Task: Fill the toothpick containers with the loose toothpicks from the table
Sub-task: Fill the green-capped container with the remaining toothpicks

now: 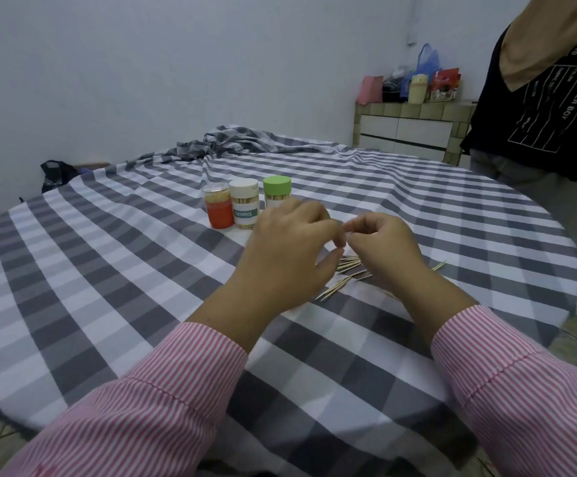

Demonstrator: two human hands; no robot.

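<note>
While both hands hovered over the loose toothpicks (347,270) on the checked tablecloth (108,256), the left hand (290,249) and right hand (379,246) had fingers curled fingertip to fingertip; whether they pinched a toothpick, I could not tell. The three containers (245,208) stood just beyond, all apparently capped. A careless sweep might have scattered toothpicks or toppled a container.

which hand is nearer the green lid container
Left. The left hand sits just in front of the green lid container, overlapping its base in view; the right hand is farther off to its right.
</note>
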